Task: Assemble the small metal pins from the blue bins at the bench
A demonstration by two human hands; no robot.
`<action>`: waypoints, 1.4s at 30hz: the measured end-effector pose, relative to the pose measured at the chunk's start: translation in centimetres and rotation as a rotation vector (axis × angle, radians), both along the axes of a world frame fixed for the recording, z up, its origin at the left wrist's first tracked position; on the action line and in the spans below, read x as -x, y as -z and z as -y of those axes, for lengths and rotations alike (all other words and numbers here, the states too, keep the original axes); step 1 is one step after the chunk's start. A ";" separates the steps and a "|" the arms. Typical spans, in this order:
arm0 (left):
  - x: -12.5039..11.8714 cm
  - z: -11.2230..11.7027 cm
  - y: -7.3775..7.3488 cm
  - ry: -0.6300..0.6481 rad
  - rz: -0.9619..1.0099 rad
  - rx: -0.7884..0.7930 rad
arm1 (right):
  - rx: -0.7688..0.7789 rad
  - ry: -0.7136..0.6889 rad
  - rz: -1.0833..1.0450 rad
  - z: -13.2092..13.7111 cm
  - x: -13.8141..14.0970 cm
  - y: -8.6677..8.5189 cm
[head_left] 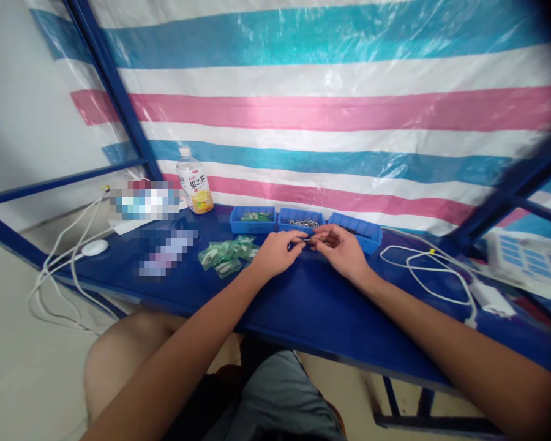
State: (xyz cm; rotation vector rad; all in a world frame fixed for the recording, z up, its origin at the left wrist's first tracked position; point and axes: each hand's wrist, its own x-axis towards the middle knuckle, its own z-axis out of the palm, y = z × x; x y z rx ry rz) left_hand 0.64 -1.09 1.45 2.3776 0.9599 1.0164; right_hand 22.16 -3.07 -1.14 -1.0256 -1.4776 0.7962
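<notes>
My left hand and my right hand meet above the desk, just in front of the blue bins. Both are closed in a pinch, fingertips almost touching, on a small thin metal piece whose exact kind is too small to tell. Behind my hands, the middle bin holds many thin metal pieces. Small green packets lie in the left bin. Dark items sit in the right bin, partly hidden by my right hand. A pile of green plastic packets with light-coloured pieces inside lies left of my left hand.
On the blue desk a drink bottle stands at the back left. A white mouse and cables lie at the left. A white cable with an adapter lies at the right, near a white and blue box. Striped sheeting hangs behind.
</notes>
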 end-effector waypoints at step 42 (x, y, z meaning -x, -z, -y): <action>0.0 -0.2 0.2 0.059 0.241 0.167 | -0.148 0.092 0.300 1.4 0.4 -1.1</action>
